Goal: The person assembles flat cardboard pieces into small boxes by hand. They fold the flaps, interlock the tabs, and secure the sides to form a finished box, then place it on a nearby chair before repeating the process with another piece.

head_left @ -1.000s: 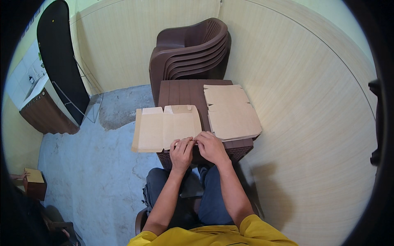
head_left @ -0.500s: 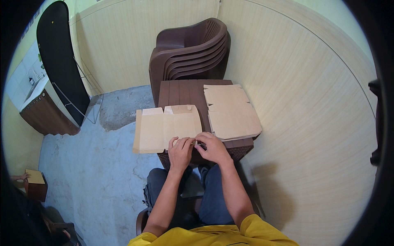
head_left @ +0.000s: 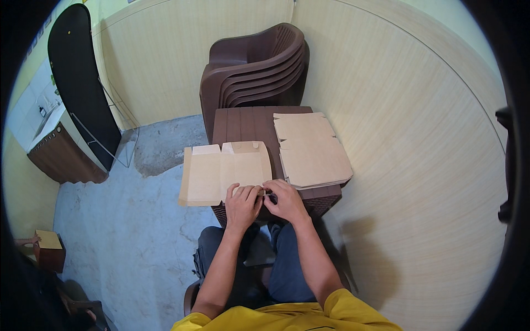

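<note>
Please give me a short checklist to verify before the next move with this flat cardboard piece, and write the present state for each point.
1. Both hands on the near edge of the flat cardboard sheet: left hand and right hand touch it. Ok.
2. Sheet fully supported by the brown table: its left part overhangs the table edge. Not ok.
3. Stack of cardboard blanks apart from the sheet: beside it, on the right. Ok.
4. Near flap gripped or folded: fingers hide it. Cannot tell.
5. Stacked chairs away from the hands: behind the table. Ok.
</note>
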The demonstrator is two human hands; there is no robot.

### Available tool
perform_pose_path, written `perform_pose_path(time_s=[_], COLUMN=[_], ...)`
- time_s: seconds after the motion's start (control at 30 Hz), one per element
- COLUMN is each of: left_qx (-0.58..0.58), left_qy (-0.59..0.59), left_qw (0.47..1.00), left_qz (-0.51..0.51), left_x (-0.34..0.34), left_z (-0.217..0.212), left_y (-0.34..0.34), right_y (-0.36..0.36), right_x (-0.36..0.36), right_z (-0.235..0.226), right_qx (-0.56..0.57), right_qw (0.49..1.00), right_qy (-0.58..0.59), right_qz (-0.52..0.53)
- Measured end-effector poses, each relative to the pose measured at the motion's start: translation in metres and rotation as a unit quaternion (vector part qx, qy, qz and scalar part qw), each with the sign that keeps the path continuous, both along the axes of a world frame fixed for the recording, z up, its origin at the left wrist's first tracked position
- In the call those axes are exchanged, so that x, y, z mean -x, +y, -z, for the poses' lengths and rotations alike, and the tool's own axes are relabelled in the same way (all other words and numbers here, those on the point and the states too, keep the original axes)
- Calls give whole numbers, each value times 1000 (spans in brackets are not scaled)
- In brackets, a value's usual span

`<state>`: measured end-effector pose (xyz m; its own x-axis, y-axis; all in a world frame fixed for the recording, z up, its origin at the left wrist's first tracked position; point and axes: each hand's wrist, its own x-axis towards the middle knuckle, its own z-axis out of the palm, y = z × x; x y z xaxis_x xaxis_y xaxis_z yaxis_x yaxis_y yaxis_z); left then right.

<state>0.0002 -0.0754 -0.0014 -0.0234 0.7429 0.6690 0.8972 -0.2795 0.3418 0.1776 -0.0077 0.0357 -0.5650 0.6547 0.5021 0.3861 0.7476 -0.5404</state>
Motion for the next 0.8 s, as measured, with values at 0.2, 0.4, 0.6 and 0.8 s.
perform_pose_path(time_s=[0.2,0.4,0.6,0.8], left_qx=[13,3,2,-36], left_qy=[1,19,26,-66], left_qw=[1000,1000,999,996], left_qz=[1,14,30,52], left_x=[1,7,8,8], left_z=[-1,-8,-7,0], left_y=[1,5,6,9], right_y=[2,5,3,4], right_x=[2,1,1,1], right_z=[7,3,-1,-4], right_qx=[-25,-40,4,50], right_qw=[1000,999,1000,997], right_qy=[-3,-16,-27,-50], right_qz=[4,0,7,11])
